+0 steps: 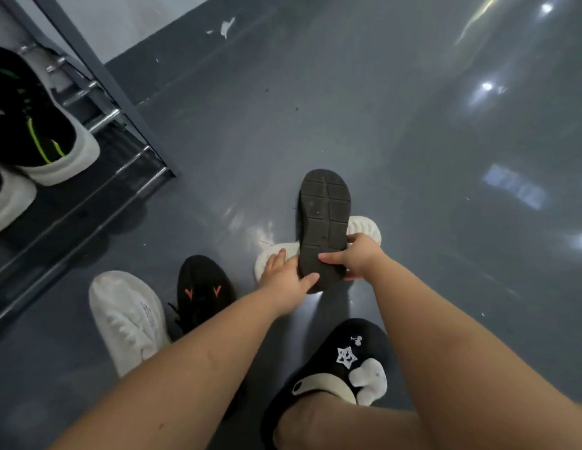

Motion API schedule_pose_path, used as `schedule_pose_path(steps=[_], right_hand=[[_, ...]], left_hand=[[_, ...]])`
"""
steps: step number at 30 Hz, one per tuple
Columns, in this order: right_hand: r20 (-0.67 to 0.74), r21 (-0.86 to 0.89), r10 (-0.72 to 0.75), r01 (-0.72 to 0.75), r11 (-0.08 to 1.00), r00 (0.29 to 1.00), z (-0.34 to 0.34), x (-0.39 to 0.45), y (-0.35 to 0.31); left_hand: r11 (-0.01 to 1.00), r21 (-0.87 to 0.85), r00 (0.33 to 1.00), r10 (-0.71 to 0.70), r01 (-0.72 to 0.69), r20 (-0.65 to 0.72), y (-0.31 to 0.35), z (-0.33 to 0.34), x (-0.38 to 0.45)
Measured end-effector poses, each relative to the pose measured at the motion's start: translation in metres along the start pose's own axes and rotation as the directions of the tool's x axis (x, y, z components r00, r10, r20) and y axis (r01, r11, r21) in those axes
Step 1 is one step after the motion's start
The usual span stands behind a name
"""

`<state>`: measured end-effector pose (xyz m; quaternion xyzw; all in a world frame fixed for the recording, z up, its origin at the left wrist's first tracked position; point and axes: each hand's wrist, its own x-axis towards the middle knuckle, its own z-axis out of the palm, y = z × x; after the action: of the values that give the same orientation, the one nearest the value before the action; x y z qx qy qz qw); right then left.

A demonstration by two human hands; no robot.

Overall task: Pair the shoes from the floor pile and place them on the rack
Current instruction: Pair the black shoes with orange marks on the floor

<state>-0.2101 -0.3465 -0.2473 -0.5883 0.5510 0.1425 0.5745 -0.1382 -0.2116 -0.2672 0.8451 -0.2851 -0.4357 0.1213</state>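
We've got one pair on the rack (98, 190) so far, our right hand (358, 258) fingers clamped on the black shoe (323, 222), left hand (284, 280) fingers spread loose beside it, few left on the floor.

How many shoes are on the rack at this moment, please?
2: a black shoe with green stripes on the rack, and another in front of it, cut off by the frame edge; more may be hidden.

At frame centre the right hand (358, 256) grips the heel of a black shoe (323, 222), sole up, lying across a white shoe (364, 230). The left hand (291, 280) touches its heel edge, perhaps the white one too. At lower left lie a white sneaker (127, 319) and a black sneaker (203, 293); at upper left, a rack (120, 131).
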Motion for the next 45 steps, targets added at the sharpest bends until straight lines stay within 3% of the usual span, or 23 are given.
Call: schedule_pose_path(steps=[2, 5, 9, 12, 20, 25, 30, 33, 34, 36, 38, 40, 42, 45], right_hand=[[0.064, 0.079, -0.010, 0.005, 0.997, 0.998, 0.013, -0.009, -0.006], [0.135, 0.179, -0.054, 0.030, 0.983, 0.989, 0.037, -0.027, -0.019], [0.213, 0.163, -0.148, 0.114, 0.980, 0.966, 0.082, -0.055, -0.042], [0.317, 0.192, -0.177, 0.120, 0.974, 0.932, 0.131, -0.081, -0.053], [0.488, 0.147, -0.106, 0.038, 0.988, 0.866, 0.264, -0.177, -0.054], [0.503, 0.083, -0.046, 0.005, 0.997, 0.863, 0.306, -0.224, -0.046], [0.496, 0.104, -0.049, -0.003, 0.995, 0.867, 0.319, -0.246, -0.041], [0.539, 0.120, -0.052, -0.015, 0.993, 0.841, 0.312, -0.252, -0.045], [0.556, 0.122, -0.046, -0.026, 0.992, 0.830, 0.310, -0.251, -0.046], [0.579, 0.121, -0.026, -0.054, 0.991, 0.815, 0.306, -0.251, -0.048], [0.593, 0.143, -0.004, -0.101, 0.985, 0.805, 0.307, -0.251, -0.046], [0.606, 0.150, 0.002, -0.117, 0.982, 0.795, 0.312, -0.251, -0.040], [0.568, 0.130, -0.028, -0.056, 0.990, 0.823, 0.319, -0.250, -0.032], [0.505, 0.176, -0.133, 0.049, 0.983, 0.853, 0.327, -0.242, -0.023]], left_hand=[[0.964, -0.265, 0.996, -0.039, 0.015, -0.085, -0.011, -0.007, -0.008], [0.752, -0.656, 0.991, -0.126, 0.064, -0.049, -0.029, -0.029, -0.026], [0.519, -0.853, 0.973, -0.222, 0.060, -0.067, -0.066, -0.059, -0.063], [0.450, -0.893, 0.953, -0.259, -0.024, -0.156, -0.103, -0.080, -0.105], [0.609, -0.778, 0.863, -0.301, -0.154, -0.406, -0.201, -0.096, -0.232], [0.798, -0.600, 0.814, -0.318, -0.046, -0.485, -0.234, -0.084, -0.276], [0.824, -0.560, 0.774, -0.298, -0.087, -0.558, -0.245, -0.082, -0.294], [0.842, -0.519, 0.686, -0.289, -0.150, -0.668, -0.246, -0.085, -0.300], [0.813, -0.562, 0.680, -0.325, -0.154, -0.657, -0.248, -0.085, -0.300], [0.619, -0.780, 0.765, -0.457, -0.093, -0.453, -0.254, -0.087, -0.299], [0.253, -0.966, 0.860, -0.502, 0.044, -0.092, -0.259, -0.086, -0.296], [-0.021, -0.997, 0.918, -0.389, 0.073, 0.075, -0.262, -0.082, -0.293], [-0.166, -0.986, 0.930, -0.363, 0.002, 0.063, -0.264, -0.082, -0.292], [-0.190, -0.981, 0.912, -0.408, -0.037, 0.045, -0.269, -0.080, -0.293]])
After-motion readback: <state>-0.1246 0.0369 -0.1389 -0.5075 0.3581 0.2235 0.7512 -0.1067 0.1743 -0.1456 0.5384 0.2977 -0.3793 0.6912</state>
